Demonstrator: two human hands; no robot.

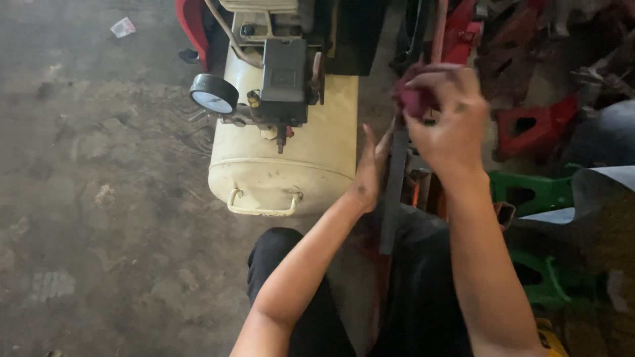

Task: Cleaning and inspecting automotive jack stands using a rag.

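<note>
My right hand [448, 122] is raised at the upper middle right, fingers closed on a dark red rag [414, 99]. Just below it a long flat grey metal bar [394, 188] stands tilted between my knees. My left hand [369, 168] is flat against the bar's left side, fingers straight and pointing up. The rag sits at the bar's top end. My black trouser legs [410, 291] fill the lower middle.
A cream air compressor tank [284, 162] with a round pressure gauge [213, 94] and a grey switch box lies ahead on the stained concrete floor [99, 198]. Red [532, 125] and green [539, 192] metal stands and scrap clutter the right side.
</note>
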